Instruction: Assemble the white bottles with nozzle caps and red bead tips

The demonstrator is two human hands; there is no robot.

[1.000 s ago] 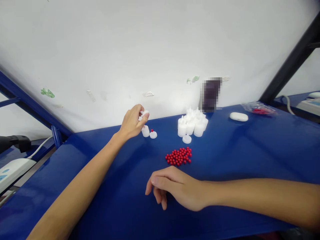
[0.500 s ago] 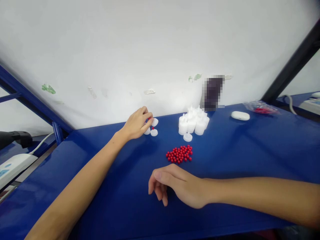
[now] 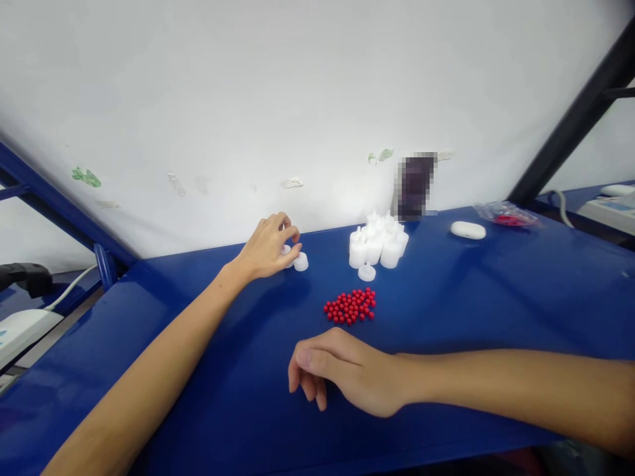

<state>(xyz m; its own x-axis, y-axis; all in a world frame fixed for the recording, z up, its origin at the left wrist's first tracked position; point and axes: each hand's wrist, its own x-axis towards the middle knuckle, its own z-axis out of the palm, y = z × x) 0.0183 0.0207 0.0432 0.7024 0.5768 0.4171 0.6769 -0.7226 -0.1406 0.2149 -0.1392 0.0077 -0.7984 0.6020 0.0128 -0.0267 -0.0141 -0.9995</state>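
My left hand (image 3: 272, 246) reaches to the back of the blue table, fingers bent and thumb apart from the index finger. Just below its thumb stands a small white plastic bottle (image 3: 300, 262). Another white bottle (image 3: 286, 250) is partly hidden behind the fingers, and the hand may cover more. I see nothing gripped between the fingertips. My right hand (image 3: 342, 373) rests near the front, fingers loosely curled and apart, with nothing visible in it. Just beyond it lies a patch of small red caps (image 3: 350, 307).
A cluster of white bottles (image 3: 380, 241) with pointed tips stands at the back, with a single white nozzle piece (image 3: 367, 273) before it. Further right lie a white oval case (image 3: 467, 230) and a clear bag (image 3: 507, 215) with red pieces. A wall (image 3: 297, 99) closes the back.
The white bottle by the left fingertips is no longer seen at its higher spot, and the red bits there are mostly out of sight. The right hand keeps its pose. The view shifted slightly.
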